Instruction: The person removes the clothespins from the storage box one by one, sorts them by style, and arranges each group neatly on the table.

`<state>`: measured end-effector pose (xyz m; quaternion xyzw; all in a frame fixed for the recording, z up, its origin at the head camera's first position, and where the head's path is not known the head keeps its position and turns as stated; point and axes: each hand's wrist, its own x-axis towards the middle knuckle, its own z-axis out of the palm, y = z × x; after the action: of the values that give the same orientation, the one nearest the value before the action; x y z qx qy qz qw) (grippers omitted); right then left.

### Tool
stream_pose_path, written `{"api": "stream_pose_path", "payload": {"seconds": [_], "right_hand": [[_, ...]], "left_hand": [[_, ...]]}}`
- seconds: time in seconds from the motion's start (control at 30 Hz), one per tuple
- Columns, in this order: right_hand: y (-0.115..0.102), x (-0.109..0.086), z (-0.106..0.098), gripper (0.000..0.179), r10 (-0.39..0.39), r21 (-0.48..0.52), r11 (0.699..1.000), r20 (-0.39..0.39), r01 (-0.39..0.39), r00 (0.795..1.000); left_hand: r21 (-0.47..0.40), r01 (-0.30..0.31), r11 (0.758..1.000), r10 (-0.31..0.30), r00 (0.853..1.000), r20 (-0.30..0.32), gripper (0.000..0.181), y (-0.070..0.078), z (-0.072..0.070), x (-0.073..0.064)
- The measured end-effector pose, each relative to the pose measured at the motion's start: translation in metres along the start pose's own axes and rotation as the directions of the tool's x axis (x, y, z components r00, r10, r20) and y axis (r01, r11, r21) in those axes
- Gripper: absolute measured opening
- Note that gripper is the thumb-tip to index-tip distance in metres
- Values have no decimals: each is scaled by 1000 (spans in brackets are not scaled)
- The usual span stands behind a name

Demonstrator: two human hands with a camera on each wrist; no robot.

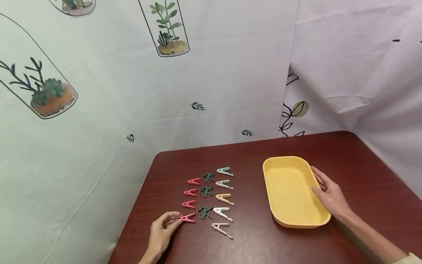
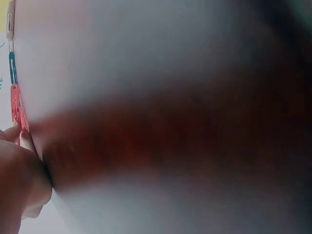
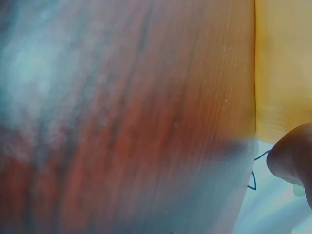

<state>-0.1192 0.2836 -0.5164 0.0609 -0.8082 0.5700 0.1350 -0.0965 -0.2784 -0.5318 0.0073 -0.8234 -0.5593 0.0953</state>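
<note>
At the near end of a column of pink-red clothespins, my left hand (image 1: pixel 162 231) pinches the closest pink-red clothespin (image 1: pixel 188 218) between thumb and fingers. The left wrist view shows the same clothespin (image 2: pixel 16 100) at the fingertips, at the far left edge. My right hand (image 1: pixel 332 196) grips the right side of a yellow tray (image 1: pixel 290 198), thumb over the rim and fingers along the outer wall. In the right wrist view only the thumb (image 3: pixel 292 158) and a piece of the tray wall (image 3: pixel 285 63) appear.
Several more red clothespins (image 1: pixel 189 204) continue the left column. Beside them lie three dark green round clips (image 1: pixel 204 212), then a column of pale clothespins (image 1: pixel 221 212) in mint, white, yellow and beige. The dark red table (image 1: pixel 250 242) meets a printed cloth backdrop (image 1: pixel 230 91).
</note>
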Motion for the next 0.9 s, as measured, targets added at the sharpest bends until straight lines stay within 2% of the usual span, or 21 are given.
{"api": "stream_pose_path", "payload": {"seconds": [0.17,0.37,0.57,0.77,0.9], "right_hand": [[0,0,0,64,4,7,1000,5,-4,1000],[0,0,0,64,3,18,1000,9,-3,1000],[1,0,0,64,5,21,1000,11,-5,1000],[-1,1,-1,64,14,33,999,17,-15,1000],[-2,1,-1,63,11,30,999,12,-12,1000]], "left_hand": [[68,20,997,-19,1000,-6,24,-1,-1,2],[108,26,994,-28,1000,10,24,-1,-2,3],[97,18,995,-20,999,24,25,-3,-4,3],[62,54,997,-57,997,57,20,0,-11,9],[90,78,993,-82,995,48,11,6,-17,16]]}}
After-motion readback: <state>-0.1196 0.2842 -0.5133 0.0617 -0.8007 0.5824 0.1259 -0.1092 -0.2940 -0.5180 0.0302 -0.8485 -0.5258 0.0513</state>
